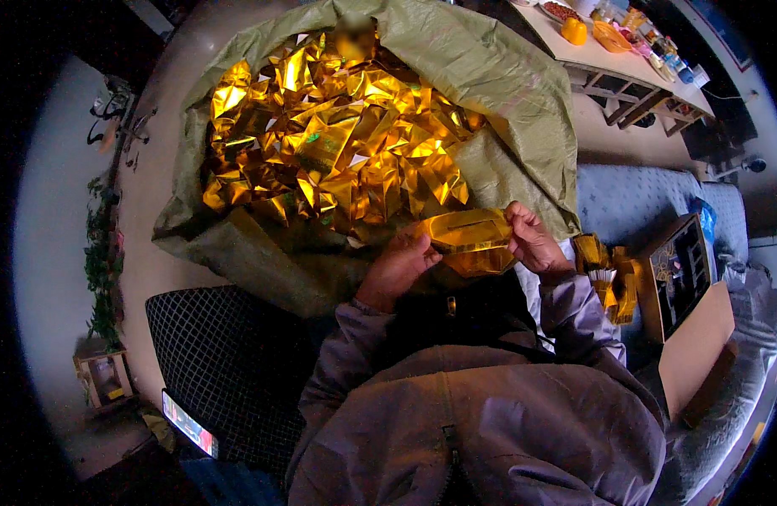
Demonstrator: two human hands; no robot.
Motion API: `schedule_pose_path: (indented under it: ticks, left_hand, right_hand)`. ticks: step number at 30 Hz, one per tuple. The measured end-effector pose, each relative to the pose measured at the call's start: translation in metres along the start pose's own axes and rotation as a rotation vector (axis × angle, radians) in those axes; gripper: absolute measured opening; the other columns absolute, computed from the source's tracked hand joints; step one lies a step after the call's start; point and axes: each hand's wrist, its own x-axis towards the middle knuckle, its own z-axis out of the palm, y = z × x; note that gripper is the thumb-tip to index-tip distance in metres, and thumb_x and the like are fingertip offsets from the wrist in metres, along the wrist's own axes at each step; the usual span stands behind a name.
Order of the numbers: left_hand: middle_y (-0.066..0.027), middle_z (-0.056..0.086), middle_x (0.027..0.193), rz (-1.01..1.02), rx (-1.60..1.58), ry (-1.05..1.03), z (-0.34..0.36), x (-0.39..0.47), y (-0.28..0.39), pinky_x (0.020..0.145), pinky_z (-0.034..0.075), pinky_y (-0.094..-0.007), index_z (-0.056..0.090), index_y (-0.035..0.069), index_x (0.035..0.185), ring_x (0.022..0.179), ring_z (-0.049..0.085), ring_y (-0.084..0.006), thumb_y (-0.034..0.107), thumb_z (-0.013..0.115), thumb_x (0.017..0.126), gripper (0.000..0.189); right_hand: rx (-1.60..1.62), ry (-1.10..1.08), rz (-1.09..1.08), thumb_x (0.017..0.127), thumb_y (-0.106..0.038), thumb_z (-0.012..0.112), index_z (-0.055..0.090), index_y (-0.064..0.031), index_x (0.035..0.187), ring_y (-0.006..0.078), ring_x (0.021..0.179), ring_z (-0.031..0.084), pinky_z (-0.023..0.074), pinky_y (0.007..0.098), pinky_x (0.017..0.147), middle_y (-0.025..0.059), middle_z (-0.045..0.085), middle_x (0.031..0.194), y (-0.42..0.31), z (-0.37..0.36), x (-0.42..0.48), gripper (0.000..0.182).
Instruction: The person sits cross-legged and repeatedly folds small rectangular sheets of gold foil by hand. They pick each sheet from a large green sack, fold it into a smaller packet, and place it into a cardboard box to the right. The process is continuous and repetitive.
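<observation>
Before my body, my left hand (402, 262) and my right hand (533, 237) hold a folded gold foil paper piece (469, 231) between them, one at each end. It looks like an open, boat-like shape, with a lower gold part hanging under its near edge. Just beyond it stands a large olive woven sack (515, 82) with its mouth spread wide. Many folded gold foil pieces (325, 145) fill the sack. The fingertips under the held piece are partly hidden.
On the blue patterned couch (635, 190) at right lie stacks of gold paper (624, 284) and an open cardboard box (657, 297). A dark checked cushion (224, 348) and a lit phone (189, 424) are at left. A cluttered table (603, 54) stands at upper right.
</observation>
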Motion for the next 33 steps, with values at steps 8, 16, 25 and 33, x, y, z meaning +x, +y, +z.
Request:
schedule_pose_path:
  ticks: [8,16,25,33]
  left_hand:
    - [-0.0001,0.058,0.097,-0.052,-0.036,0.083,0.008,-0.004,0.004,0.087,0.050,-0.0364,0.057,0.011,0.101,0.087,0.058,-0.0154,0.024,0.064,0.097,0.015]
    - [0.0009,0.053,0.085,-0.050,0.067,0.035,-0.003,-0.001,-0.006,0.080,0.050,-0.0348,0.055,0.012,0.097,0.083,0.054,-0.0140,0.024,0.063,0.097,0.015]
    - [0.0005,0.058,0.109,-0.035,0.156,0.182,-0.009,-0.004,-0.006,0.091,0.050,-0.0376,0.056,0.014,0.128,0.102,0.056,-0.0132,0.023,0.064,0.098,0.033]
    - [-0.0082,0.058,0.131,0.455,0.031,0.113,0.026,0.016,0.068,0.102,0.043,-0.0354,0.052,0.009,0.132,0.118,0.056,-0.0227,0.026,0.057,0.101,0.036]
  right_hand:
    - [-0.071,0.058,-0.027,0.091,-0.031,0.073,0.060,-0.0141,0.101,0.0025,0.063,0.054,0.0427,0.0169,0.054,-0.0076,0.059,0.087,-0.005,0.008,-0.002,0.024]
    - [-0.056,0.036,-0.023,0.090,-0.026,0.075,0.059,-0.0133,0.097,0.0050,0.076,0.048,0.0350,0.0184,0.065,-0.0069,0.056,0.090,0.001,0.005,0.000,0.021]
    - [-0.132,-0.046,-0.109,0.094,-0.024,0.070,0.058,-0.0101,0.109,0.0097,0.087,0.055,0.0437,0.0261,0.078,-0.0011,0.060,0.099,-0.011,0.032,0.000,0.024]
    - [-1.185,0.044,-0.283,0.081,-0.025,0.078,0.062,-0.0083,0.110,0.0241,0.103,0.058,0.0463,0.0372,0.086,0.0060,0.061,0.107,-0.006,0.024,-0.008,0.037]
